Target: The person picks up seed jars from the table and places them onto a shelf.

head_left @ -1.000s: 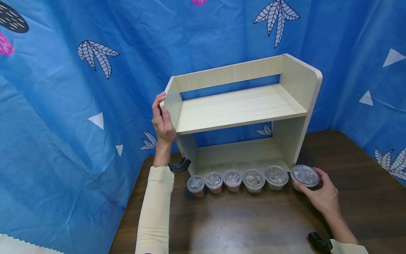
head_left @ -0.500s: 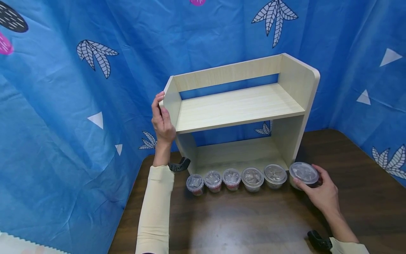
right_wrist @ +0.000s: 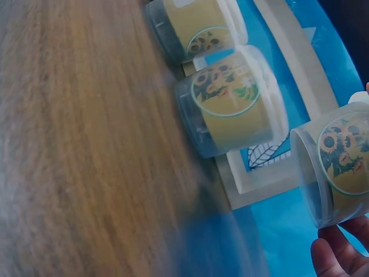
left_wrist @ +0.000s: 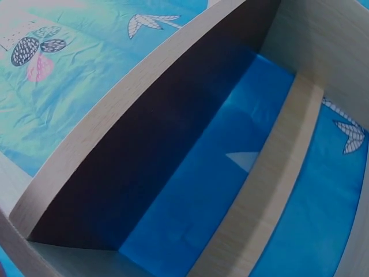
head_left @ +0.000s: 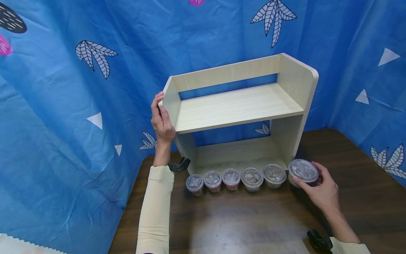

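Note:
My left hand [head_left: 163, 123] grips the front edge of the left side panel of a pale wooden two-tier shelf [head_left: 238, 107]. No part of that hand shows clearly in the left wrist view. My right hand [head_left: 323, 194] holds a clear lidded plastic tub [head_left: 303, 170] between thumb and fingers, near the shelf's lower right corner. In the right wrist view this held tub [right_wrist: 346, 164], with a sunflower label, hangs raised off the tabletop. Left of it, several lidded tubs stand in a row along the shelf's front, the nearest tub [head_left: 274, 175] being similar in shape.
The dark wooden table [head_left: 234, 222] carries the shelf and the row. Smaller tubs with reddish contents, such as one tub [head_left: 195, 184], stand at the row's left end. A blue patterned curtain [head_left: 215, 38] hangs behind and along both sides.
The tub in my right hand has risen slightly, and its lid sits higher in the head view. My left hand stays on the shelf panel. The view itself has shifted a little.

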A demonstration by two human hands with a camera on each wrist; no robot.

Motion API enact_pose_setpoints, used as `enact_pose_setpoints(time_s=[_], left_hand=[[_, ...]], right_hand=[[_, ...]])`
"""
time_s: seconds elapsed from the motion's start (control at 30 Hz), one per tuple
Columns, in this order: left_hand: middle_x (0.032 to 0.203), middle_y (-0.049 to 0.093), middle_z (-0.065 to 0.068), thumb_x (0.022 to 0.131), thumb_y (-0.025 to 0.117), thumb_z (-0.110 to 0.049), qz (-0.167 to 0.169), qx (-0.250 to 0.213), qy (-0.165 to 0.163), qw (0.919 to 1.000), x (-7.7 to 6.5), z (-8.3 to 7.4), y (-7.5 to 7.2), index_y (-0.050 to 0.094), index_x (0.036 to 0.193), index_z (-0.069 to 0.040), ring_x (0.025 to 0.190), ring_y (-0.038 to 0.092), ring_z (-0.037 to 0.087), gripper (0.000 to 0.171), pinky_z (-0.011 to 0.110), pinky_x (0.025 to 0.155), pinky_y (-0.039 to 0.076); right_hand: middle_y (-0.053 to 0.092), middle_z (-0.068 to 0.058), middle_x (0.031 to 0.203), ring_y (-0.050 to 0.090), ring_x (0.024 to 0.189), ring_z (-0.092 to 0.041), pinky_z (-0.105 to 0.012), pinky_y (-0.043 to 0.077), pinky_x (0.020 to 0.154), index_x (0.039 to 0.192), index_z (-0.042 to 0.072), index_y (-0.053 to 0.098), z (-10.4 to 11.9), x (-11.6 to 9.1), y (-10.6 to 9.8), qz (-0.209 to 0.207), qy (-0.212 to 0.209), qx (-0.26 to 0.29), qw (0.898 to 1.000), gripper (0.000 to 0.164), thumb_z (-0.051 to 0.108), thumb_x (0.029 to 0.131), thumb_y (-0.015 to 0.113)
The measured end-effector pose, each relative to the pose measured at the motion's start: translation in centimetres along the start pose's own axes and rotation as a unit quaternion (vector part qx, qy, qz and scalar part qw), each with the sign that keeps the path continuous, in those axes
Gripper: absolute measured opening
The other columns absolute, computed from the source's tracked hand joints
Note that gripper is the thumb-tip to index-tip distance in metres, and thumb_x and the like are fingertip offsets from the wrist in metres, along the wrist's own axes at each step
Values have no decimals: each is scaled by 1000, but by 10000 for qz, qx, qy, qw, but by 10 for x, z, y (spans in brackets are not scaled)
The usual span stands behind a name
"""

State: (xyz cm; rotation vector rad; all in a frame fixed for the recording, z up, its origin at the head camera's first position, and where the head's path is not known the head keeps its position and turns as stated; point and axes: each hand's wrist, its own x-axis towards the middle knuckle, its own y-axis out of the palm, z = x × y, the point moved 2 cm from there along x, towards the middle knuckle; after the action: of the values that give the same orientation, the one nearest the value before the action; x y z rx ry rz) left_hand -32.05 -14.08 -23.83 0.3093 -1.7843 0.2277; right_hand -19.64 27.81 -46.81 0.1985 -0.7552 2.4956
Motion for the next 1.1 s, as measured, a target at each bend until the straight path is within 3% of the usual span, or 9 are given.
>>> enact_pose_setpoints(time_s=[0.07,0.17,0.23,0.3,0.4,0.5,0.7,0.93,1.1], left_hand=[[130,45,39,93,31,12,-4,-12,10,10000,0,0,0,40,123,19,119,48,54,32,46,102,44],[130,44,40,92,31,13,1,-26,33,10000,0,0,0,39,123,20,119,47,55,32,46,103,44],[130,45,40,92,31,13,-9,-26,45,10000,0,0,0,40,122,20,119,47,55,32,46,103,44],[130,45,40,92,31,13,-11,-27,51,10000,0,0,0,40,122,20,119,48,55,32,47,102,44],[131,45,39,93,31,13,-19,-20,27,10000,0,-1,0,40,122,19,119,48,55,32,47,102,45],[131,45,39,93,31,12,-18,-25,13,10000,0,-1,0,40,123,19,119,48,55,32,46,102,45],[130,45,40,92,31,14,3,-46,59,10000,1,-2,0,39,122,20,118,47,55,32,43,102,44],[131,45,39,93,31,14,41,-32,5,10000,0,-1,-1,39,124,19,118,48,54,33,42,101,44],[132,45,39,93,31,13,76,-20,-34,10000,0,-1,-1,39,124,19,119,48,54,33,42,101,44]], right_hand=[[54,-29,129,57,100,-18,-3,32,67,145,4,43,3,0,-1,-52,-79,16,10000,82,28,78,84],[55,-28,128,45,90,8,-1,33,67,144,5,44,5,-1,-1,-107,-141,59,9998,81,26,77,85],[55,-28,127,37,87,15,0,34,68,144,5,44,6,-2,-2,-122,-161,102,9997,81,25,77,85],[55,-28,128,42,90,10,0,33,68,144,5,44,8,-2,-2,-112,-166,85,9998,81,25,77,85],[54,-28,128,53,97,-14,-2,33,68,145,4,42,11,-2,-3,-36,-196,51,9998,82,27,78,84],[53,-29,129,53,101,-33,-2,33,67,147,3,40,15,-3,-4,73,-221,33,9997,83,29,80,82],[54,-28,127,43,91,5,-1,35,68,146,3,41,19,-4,-6,64,-208,98,9997,82,27,80,83],[53,-30,127,46,92,-2,-2,35,67,145,1,40,24,-5,-7,114,-194,89,9997,82,29,81,82],[53,-29,127,38,88,11,-2,35,67,145,1,41,26,-5,-9,102,-270,139,9995,82,28,80,82]])
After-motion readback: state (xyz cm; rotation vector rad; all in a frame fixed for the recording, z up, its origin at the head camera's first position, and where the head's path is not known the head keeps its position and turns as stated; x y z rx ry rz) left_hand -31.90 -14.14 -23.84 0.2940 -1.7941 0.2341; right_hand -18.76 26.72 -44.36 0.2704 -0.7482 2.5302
